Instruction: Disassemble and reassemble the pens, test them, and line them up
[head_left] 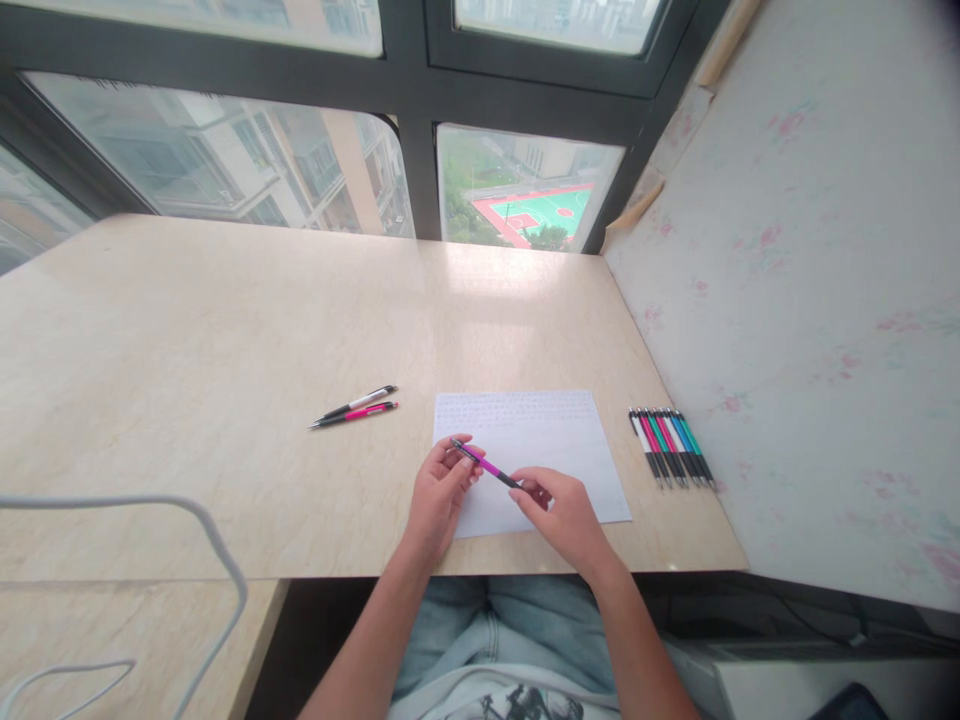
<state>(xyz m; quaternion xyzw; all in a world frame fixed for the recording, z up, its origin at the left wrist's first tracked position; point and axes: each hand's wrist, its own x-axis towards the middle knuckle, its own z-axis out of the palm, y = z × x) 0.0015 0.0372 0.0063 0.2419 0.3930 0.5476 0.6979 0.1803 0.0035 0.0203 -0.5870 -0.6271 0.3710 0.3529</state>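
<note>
Between my two hands is a purple pen (pixel 491 468) with a black grip, tilted over the paper. My left hand (pixel 440 492) pinches its clip end, thumb against the barrel. At the black grip end, the fingers of my right hand (pixel 556 508) are closed on the pen, with the tip hidden among them. Beneath both hands lies a white sheet of paper (pixel 540 455), with lines of small handwriting along its top. Left of the paper, a white-and-black pen (pixel 367 397) and a pink-and-black pen (pixel 367 411) rest side by side.
Several coloured pens (pixel 670 445) lie in a row right of the paper, near the wallpapered wall (pixel 810 300). A pale cable (pixel 202 520) loops over the desk (pixel 225 330) at the lower left. Dark-framed windows (pixel 517 90) border the desk's far edge.
</note>
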